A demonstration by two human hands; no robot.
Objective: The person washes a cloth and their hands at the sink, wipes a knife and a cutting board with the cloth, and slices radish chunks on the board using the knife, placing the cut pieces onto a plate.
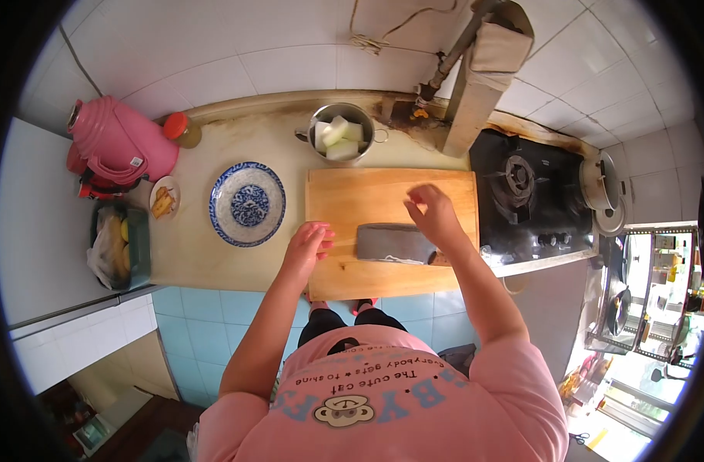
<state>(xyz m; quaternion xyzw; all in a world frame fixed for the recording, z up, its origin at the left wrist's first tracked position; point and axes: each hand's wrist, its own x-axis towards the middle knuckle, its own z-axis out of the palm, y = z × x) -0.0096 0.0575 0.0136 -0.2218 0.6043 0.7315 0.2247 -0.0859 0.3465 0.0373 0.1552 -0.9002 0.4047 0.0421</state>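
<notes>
A wooden cutting board lies on the counter in front of me. On it rests a cleaver with a wide grey blade, its handle end partly covered by my right forearm. My right hand hovers over the board just above the blade, fingers bent and apart, holding nothing. Over the board's left edge is my left hand, empty, with loosely curled fingers that do not close on anything. Behind the board stands a metal pot with pale green-white melon-like chunks in it.
Left of the board sits a blue-and-white plate. Farther left are a small dish, a red-lidded jar, a pink thermos and a dark green bin. A black gas stove borders the board's right side.
</notes>
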